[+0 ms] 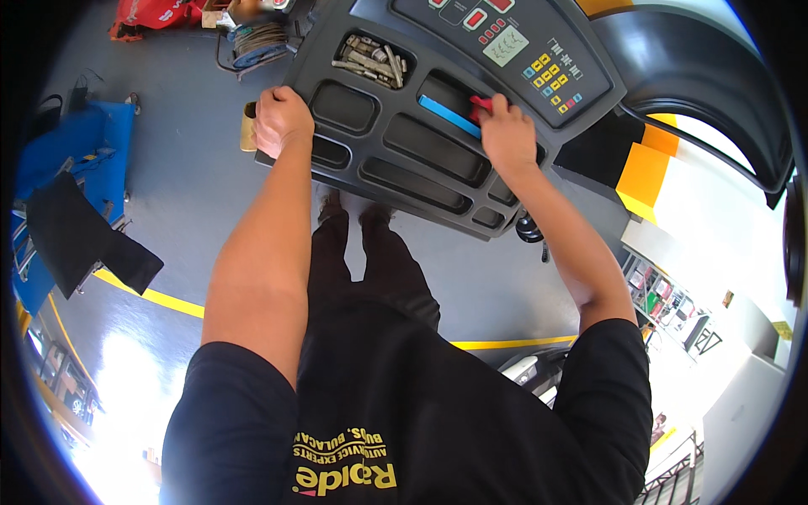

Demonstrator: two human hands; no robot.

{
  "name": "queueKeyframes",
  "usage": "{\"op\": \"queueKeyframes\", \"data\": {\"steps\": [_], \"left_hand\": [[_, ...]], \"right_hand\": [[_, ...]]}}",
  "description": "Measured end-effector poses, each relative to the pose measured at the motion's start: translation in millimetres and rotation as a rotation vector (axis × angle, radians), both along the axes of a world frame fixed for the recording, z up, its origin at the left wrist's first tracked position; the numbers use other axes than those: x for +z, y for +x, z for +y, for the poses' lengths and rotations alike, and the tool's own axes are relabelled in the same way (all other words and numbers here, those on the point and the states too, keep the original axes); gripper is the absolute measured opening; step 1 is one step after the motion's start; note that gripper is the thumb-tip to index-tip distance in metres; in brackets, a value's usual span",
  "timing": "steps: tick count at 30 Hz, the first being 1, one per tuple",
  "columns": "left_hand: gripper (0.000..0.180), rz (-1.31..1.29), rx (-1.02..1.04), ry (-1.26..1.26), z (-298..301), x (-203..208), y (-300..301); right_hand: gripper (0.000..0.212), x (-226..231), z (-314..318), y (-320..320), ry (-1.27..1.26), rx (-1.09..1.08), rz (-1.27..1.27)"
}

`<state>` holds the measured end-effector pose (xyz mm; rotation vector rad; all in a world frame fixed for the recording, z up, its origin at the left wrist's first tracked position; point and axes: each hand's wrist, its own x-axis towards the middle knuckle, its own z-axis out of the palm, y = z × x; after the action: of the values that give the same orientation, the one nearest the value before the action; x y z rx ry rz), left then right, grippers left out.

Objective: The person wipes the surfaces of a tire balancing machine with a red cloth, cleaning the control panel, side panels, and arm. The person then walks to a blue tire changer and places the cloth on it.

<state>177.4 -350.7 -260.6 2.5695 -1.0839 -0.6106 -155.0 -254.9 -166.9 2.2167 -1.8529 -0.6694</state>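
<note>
In front of me is the grey moulded tray top (383, 126) of a wheel balancer. My left hand (282, 118) is closed in a fist at its left edge. A tan, hollow piece (248, 128), perhaps a tape roll, shows beside that fist, and my fingers appear to hold it. My right hand (508, 135) reaches into a long compartment on the right, fingers bent round a small red object (480, 106) whose kind I cannot make out. Next to those fingers a flat blue strip (449, 115) lies slantwise across the compartment. The right fingertips are partly hidden.
Metal wheel weights (370, 61) fill the upper left compartment. A control panel (539, 63) with coloured buttons and a black curved wheel guard (690, 67) stand to the right. A cable reel (257, 46) sits on the floor beyond; a black-covered seat (76, 231) is at left.
</note>
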Motion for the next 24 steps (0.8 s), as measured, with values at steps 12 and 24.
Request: {"op": "queueKeyframes", "data": {"steps": [12,24], "left_hand": [[0.044,0.039,-0.025,0.023,-3,0,1],[0.044,-0.017,0.004,0.022,-1,-3,2]], "right_hand": [[0.028,21,-27,18,0.5,-0.408,0.124],[0.02,88,112,-57,0.303,-1.342,-1.358]]}}
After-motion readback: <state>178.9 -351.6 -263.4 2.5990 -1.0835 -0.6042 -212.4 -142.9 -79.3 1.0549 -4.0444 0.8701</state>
